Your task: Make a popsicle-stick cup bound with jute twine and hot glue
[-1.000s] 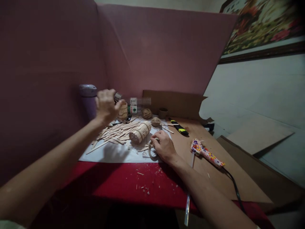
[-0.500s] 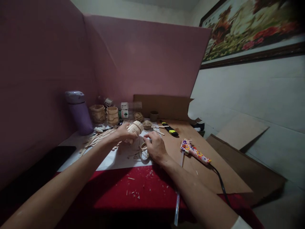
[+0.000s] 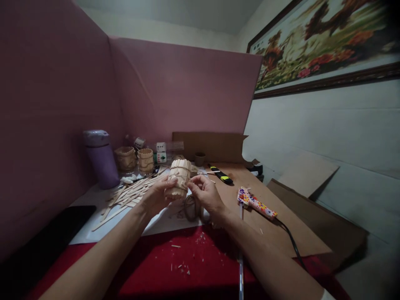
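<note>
Backdrop: pink panels (image 3: 184, 87) enclose the left and far sides; a framed picture (image 3: 325, 46) hangs on the pale wall at right.
Wooden cylinder (image 3: 179, 177): nearly upright between the two hands, over the white paper (image 3: 83, 231), twine bands around it.
Left hand (image 3: 158, 192): wrapped around its left side, thumb in front.
Right hand (image 3: 208, 193): fingertips bunched at its lower right side; whether they pinch twine, I cannot tell.
Left clutter: craft sticks (image 3: 134, 193) in a heap, two stick-walled cups and a purple tumbler (image 3: 101, 160) behind.
Right obstacles: yellow-black cutter (image 3: 221, 174); flowered glue gun (image 3: 256, 203), its clear rod crossed by the right forearm.
Near the wrist: a twine loop (image 3: 191, 208).
Edges and room: red cloth (image 3: 150, 271), strewn with chips, lies between the forearms; brown cardboard (image 3: 290, 233) spreads around the gun.
Since one second ago: the cylinder has risen from lying on the paper; the left hand, then raised away, now holds it.
</note>
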Demonstrator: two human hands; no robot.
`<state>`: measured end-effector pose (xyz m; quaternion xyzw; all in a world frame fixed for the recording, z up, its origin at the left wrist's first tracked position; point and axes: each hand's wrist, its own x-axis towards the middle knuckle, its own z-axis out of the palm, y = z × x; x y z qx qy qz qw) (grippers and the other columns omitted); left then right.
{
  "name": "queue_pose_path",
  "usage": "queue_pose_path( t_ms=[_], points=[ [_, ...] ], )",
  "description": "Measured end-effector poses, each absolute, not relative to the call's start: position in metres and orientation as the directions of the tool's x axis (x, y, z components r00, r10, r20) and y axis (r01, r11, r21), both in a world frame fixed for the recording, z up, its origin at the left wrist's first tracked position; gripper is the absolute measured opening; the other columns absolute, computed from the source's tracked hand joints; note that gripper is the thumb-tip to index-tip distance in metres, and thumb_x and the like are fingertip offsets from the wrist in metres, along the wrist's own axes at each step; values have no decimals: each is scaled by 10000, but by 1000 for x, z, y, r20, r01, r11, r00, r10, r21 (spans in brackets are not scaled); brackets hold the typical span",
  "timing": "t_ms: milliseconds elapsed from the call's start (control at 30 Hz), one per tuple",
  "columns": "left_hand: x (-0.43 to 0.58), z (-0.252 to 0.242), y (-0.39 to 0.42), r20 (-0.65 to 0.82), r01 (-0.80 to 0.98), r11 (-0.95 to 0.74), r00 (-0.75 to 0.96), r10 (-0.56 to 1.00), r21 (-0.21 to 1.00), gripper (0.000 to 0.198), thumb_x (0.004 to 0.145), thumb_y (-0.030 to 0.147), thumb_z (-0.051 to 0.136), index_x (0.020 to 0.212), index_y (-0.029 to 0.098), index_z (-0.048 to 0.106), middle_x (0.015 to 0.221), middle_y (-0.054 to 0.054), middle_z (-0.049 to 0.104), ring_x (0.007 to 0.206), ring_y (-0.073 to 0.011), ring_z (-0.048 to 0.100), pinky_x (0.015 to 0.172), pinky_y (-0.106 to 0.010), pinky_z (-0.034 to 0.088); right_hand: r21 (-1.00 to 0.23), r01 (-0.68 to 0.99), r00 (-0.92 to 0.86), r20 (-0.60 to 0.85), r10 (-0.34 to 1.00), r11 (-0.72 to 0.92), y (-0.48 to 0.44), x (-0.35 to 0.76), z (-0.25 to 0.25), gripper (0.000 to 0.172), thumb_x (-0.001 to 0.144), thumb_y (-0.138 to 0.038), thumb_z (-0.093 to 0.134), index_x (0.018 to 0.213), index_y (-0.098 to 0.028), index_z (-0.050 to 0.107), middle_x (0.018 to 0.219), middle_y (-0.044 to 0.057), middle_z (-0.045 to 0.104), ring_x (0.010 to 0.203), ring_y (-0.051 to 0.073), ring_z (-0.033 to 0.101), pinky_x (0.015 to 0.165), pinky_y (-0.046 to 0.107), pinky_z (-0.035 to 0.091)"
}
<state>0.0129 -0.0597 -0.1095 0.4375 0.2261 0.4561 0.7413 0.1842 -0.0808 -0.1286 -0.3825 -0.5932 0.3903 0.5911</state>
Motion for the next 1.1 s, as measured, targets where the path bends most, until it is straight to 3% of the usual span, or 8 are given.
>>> queue_pose_path(
  t_ms=[167,333,467,700,933,1100],
  points=[
    [17,-108,-65,36,-483,283,551,834,829,367,720,216,804,1040,103,665,872,-99,727,702,-185,679,621,-273,553,-817,146,75,571,817,558,-85,191,-121,298,833,-481,618,730,-208,559,642,-20,558,584,130,505,534,249,409],
    [22,-108,-69,-89,-474,393,543,835,788,336,841,388,718,978,84,673,812,-113,709,658,-204,676,664,-348,585,-728,284,75,665,743,623,-88,192,-124,198,884,-374,587,787,-203,611,665,-15,593,592,131,529,551,245,415],
    [26,-108,-71,-97,-487,405,541,835,774,271,853,351,701,951,100,675,797,-100,703,629,-183,659,640,-314,565,-648,410,51,719,693,642,-93,192,-126,145,898,-312,579,853,-206,668,665,-12,626,577,132,541,541,247,399],
    [31,-102,-78,-108,-534,431,530,841,728,214,879,300,647,915,91,673,751,-90,691,586,-160,625,580,-279,531,-438,570,-46,828,559,695,-100,194,-124,126,898,-196,577,911,-206,702,856,44,728,771,174,652,704,284,481],
    [32,-108,-77,-109,-537,432,530,841,725,191,882,242,617,970,82,671,796,-102,701,626,-168,639,605,-282,530,-473,594,0,808,589,650,-97,194,-129,112,921,-262,586,943,-208,681,796,30,708,676,158,635,635,269,474],
    [31,-111,-74,-124,-516,444,541,832,732,205,864,276,644,954,93,667,750,-81,678,613,-163,622,605,-276,517,-443,587,-24,827,561,678,-98,195,-130,105,925,-211,560,939,-215,665,840,37,706,750,171,646,685,282,487]
  ],
)
